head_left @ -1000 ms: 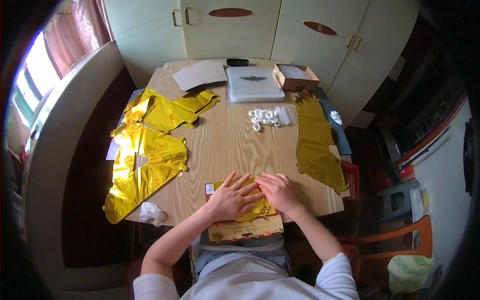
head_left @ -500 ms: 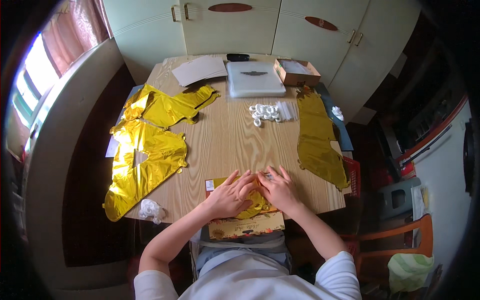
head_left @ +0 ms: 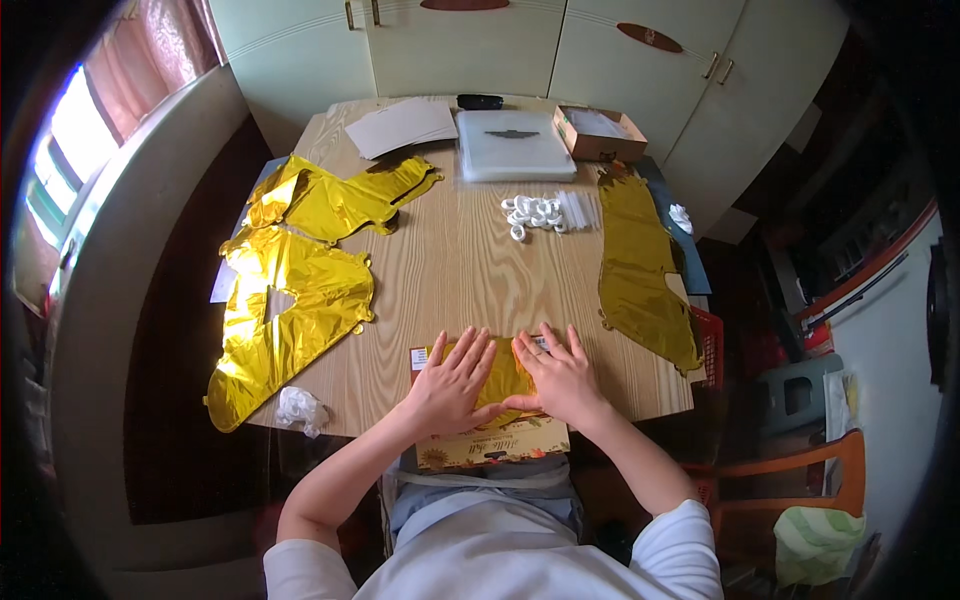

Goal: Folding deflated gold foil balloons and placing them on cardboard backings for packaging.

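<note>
Left hand (head_left: 452,385) and right hand (head_left: 556,380) lie spread, palms down, gripping nothing, the wide fingers likely bearing evenly on the gold foil (head_left: 508,375) between and beneath them! It's on the printed card (head_left: 495,445) at the table's (head_left: 470,280) near edge. Palms hide plenty; whether the thumbs touch, I can't tell.

We see the window (head_left: 78,112) glare left of the table (head_left: 450,265), foil (head_left: 325,275) gleaming on it. Gloom lies right of it, and the cupboard (head_left: 463,55) beyond it bows.
</note>
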`<state>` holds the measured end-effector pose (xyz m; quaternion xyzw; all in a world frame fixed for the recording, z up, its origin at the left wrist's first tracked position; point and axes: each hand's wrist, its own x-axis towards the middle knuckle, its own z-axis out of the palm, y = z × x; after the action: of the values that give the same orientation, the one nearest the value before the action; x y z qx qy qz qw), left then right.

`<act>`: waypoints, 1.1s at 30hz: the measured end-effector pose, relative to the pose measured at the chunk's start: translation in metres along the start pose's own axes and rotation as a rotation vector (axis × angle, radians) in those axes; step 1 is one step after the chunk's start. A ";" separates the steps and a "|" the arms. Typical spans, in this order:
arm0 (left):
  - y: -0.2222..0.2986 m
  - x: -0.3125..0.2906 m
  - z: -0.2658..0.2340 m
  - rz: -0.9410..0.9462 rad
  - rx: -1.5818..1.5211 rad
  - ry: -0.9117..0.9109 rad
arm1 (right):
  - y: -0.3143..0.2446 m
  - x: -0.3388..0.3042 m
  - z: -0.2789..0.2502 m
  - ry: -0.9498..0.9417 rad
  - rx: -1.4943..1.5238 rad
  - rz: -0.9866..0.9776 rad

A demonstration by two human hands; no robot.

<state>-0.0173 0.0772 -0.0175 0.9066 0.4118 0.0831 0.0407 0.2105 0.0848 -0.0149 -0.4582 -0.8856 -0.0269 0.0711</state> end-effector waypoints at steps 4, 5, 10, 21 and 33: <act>-0.006 -0.010 0.005 -0.058 -0.027 -0.026 | 0.001 -0.002 -0.002 -0.022 -0.017 -0.026; -0.008 -0.013 0.007 -0.076 -0.028 -0.037 | 0.001 -0.002 -0.002 -0.033 -0.018 -0.029; -0.012 -0.026 -0.004 -0.191 -0.028 -0.071 | 0.001 -0.003 -0.003 -0.062 -0.013 -0.028; -0.014 -0.041 -0.018 -0.315 0.067 -0.141 | 0.001 -0.005 -0.003 -0.023 -0.004 -0.055; -0.013 0.013 -0.001 0.048 -0.092 -0.016 | 0.001 -0.005 -0.002 -0.022 -0.002 -0.058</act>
<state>-0.0188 0.0956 -0.0171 0.9139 0.3854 0.0959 0.0836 0.2147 0.0810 -0.0141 -0.4327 -0.8992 -0.0248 0.0601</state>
